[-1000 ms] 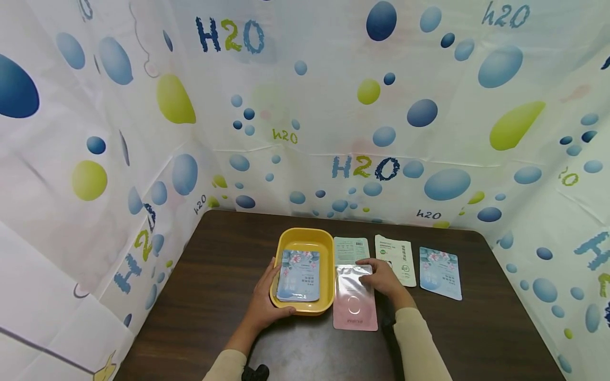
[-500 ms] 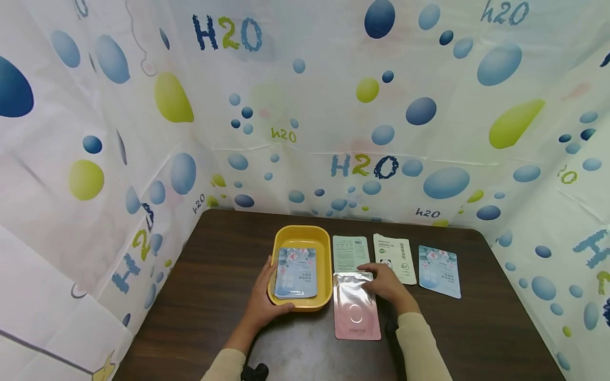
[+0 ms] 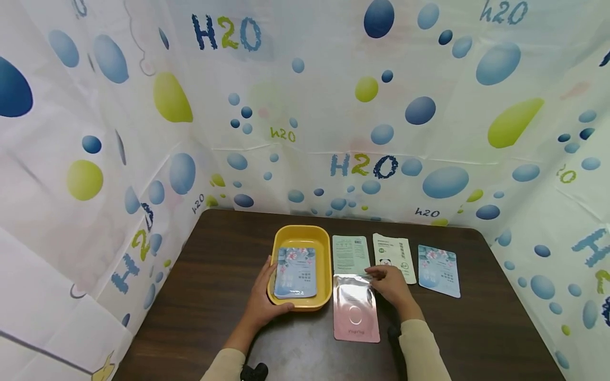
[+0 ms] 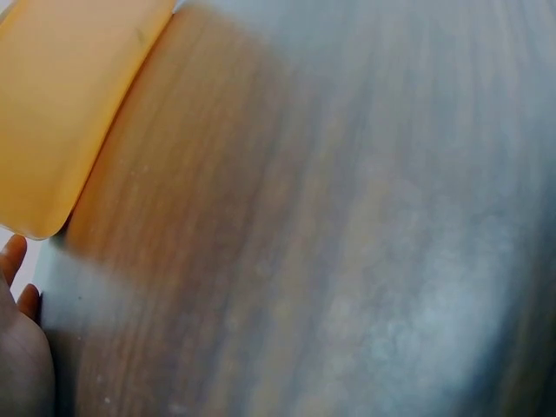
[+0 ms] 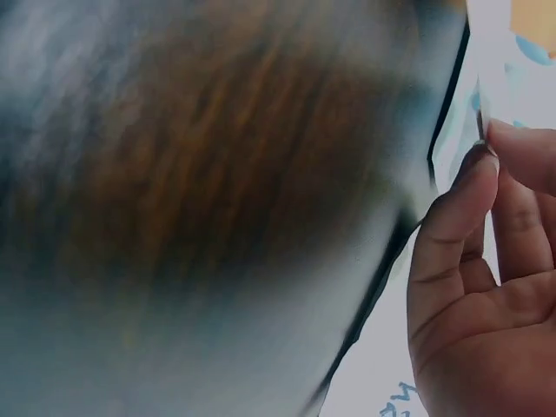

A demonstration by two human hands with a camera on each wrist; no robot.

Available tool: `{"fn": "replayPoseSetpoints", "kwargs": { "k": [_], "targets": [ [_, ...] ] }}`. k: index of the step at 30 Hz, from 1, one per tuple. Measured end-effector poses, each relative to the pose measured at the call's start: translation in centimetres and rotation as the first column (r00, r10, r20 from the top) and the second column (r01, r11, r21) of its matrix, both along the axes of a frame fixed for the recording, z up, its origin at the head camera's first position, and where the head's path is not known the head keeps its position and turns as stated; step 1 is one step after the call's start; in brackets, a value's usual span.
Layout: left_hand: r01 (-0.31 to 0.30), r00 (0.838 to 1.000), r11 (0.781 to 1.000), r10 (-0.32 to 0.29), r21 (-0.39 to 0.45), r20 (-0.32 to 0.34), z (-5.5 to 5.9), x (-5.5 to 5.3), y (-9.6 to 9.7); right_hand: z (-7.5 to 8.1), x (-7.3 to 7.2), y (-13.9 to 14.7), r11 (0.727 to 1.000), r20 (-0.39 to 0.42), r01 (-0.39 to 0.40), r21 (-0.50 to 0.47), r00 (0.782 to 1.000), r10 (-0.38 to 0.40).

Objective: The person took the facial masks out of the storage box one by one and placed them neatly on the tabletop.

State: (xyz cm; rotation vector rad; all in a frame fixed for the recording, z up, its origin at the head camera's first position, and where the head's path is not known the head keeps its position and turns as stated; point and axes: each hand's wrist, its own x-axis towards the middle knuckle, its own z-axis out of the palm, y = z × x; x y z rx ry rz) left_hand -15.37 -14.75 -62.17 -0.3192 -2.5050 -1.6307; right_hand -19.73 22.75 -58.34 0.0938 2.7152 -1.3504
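Note:
A yellow tray [image 3: 301, 229] holds a blue flowered sachet [image 3: 295, 272], perhaps several stacked. My left hand [image 3: 262, 299] grips the tray's near left corner, thumb along the front and fingers along the side; the left wrist view has just part of that hand [image 4: 22, 347] beside the tray wall [image 4: 78, 104]. To the right of the tray lies a pink and silver sachet [image 3: 356, 312], which looks like a face mask packet. Thumb and finger of my right hand [image 3: 393, 288] pinch its far right corner; in the right wrist view that hand [image 5: 486, 278] pinches a thin edge.
Beyond the pink sachet lies a pale green sachet [image 3: 351, 254]. A white printed sachet [image 3: 399, 251] and another blue flowered sachet [image 3: 438, 271] lie further right on the dark wooden table [image 3: 229, 254]. A patterned curtain [image 3: 305, 132] stands around the table.
The pink sachet has slid towards me, uncovering more of the green one. My right hand has shifted to its far right corner. My left hand stays on the tray.

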Motion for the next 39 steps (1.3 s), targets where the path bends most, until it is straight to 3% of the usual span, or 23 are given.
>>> {"fn": "replayPoseSetpoints", "kwargs": {
  "k": [6, 14, 22, 32, 39],
  "targets": [
    [-0.003, 1.000, 1.000, 0.003, -0.016, -0.003, 0.1, 0.0, 0.0, 0.0, 0.2, 0.1, 1.000, -0.002, -0.008, -0.014, 1.000, 0.008],
    [-0.004, 1.000, 1.000, 0.005, -0.015, 0.015, 0.0, 0.0, -0.1, -0.2, 0.1, 0.5, 0.994, -0.023, 0.043, -0.103, 0.999, -0.046],
    [-0.003, 1.000, 1.000, 0.003, -0.005, 0.019, -0.1, 0.0, -0.1, -0.3, 0.1, 0.7, 0.988, -0.029, 0.072, -0.134, 0.997, -0.077],
    [0.004, 1.000, 1.000, -0.004, -0.003, 0.006, -0.2, 0.0, 0.0, 0.3, -0.3, 0.7, 0.935, -0.083, 0.169, -0.312, 0.975, -0.204],
    [-0.001, 1.000, 1.000, 0.001, -0.007, 0.009, -0.2, 0.0, -0.1, 1.3, -0.2, 1.1, 0.899, -0.052, 0.218, -0.379, 0.965, -0.256]
  ]
}}
